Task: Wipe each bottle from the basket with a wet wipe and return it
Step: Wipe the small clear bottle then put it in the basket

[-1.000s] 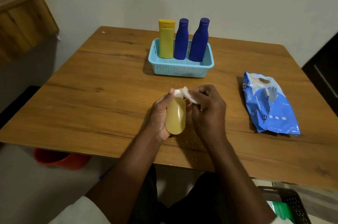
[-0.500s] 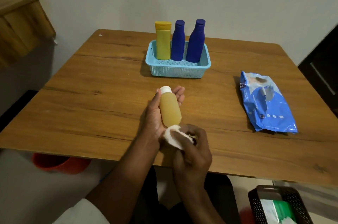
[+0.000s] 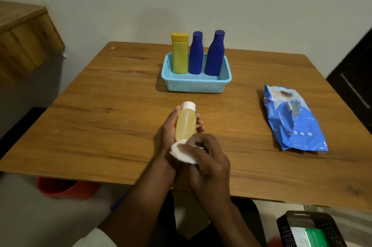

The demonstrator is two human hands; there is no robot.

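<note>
The brown wooden table [image 3: 120, 126] spreads wide to the left of the left hand [image 3: 171, 128], bare wood reaching to its near edge just below both wrists and to its left edge well away. Beyond the hands, past a strip of bare wood, stands the light blue perforated plastic basket [image 3: 196, 85], holding upright a yellow flat-capped plastic bottle [image 3: 179, 53] on its left and two dark blue plastic bottles [image 3: 196, 53] [image 3: 215, 53] beside it. Well to the right of the right hand [image 3: 209, 164] lies the blue soft pack of wet wipes [image 3: 291, 117], flat on the table near its right edge, with open wood between.

The left hand curls round the small translucent amber bottle with a white cap [image 3: 186, 123], thumb on its left side, fingertips showing on its right, cap pointing away toward the basket. The bottle's body looks smooth and glossy. The right hand, just nearer than the left, pinches the crumpled white wet wipe [image 3: 181, 151] and presses it against the bottle's lower end.
</note>
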